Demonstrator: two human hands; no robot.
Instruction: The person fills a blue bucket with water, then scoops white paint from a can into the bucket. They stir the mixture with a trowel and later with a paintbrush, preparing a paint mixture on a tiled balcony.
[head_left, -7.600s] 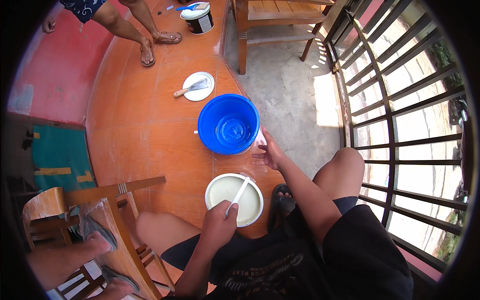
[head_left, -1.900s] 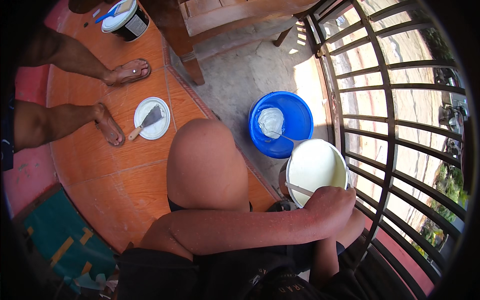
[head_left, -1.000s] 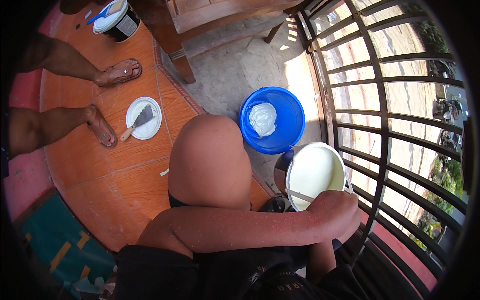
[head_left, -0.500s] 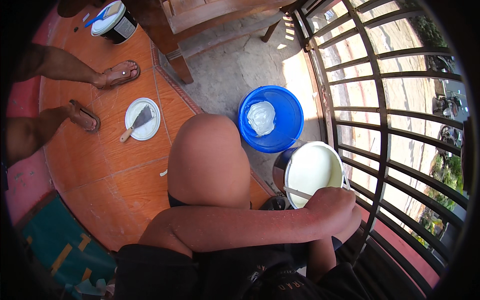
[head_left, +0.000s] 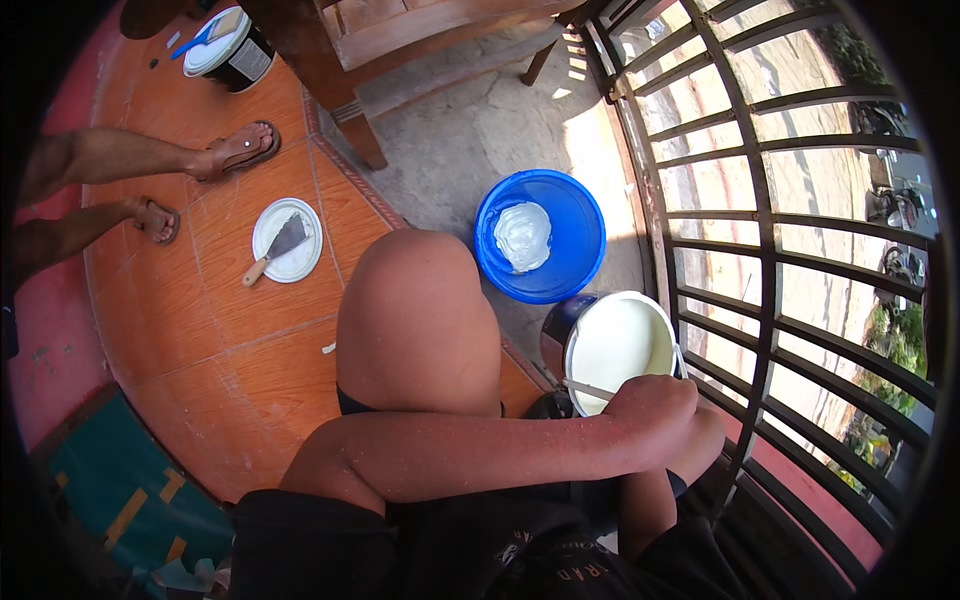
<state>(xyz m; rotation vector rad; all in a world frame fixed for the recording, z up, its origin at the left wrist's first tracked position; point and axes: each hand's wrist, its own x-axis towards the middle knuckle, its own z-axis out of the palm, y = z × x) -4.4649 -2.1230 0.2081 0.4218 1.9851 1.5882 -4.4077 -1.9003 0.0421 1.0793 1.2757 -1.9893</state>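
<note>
Left hand [head_left: 654, 408]: fingers closed around a white stick [head_left: 588, 388] at the mouth of a dark bucket [head_left: 558, 335]. Dark bucket: tilted, pale contents [head_left: 618, 345], just beside a blue bucket [head_left: 582, 240]. Blue bucket: on grey concrete [head_left: 440, 170], white paste [head_left: 522, 237] inside. Right hand: hidden, finger state cannot be told. Scraper [head_left: 287, 237]: wooden-handled, on white lid [head_left: 298, 268].

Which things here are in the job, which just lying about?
Apparently in the job:
pale stick, held in the left hand
white-rimmed pail of off-white material
blue bucket with white paste

Apparently just lying about:
putty knife, on a white lid
blue-handled paintbrush, on a lidded black pail
</note>
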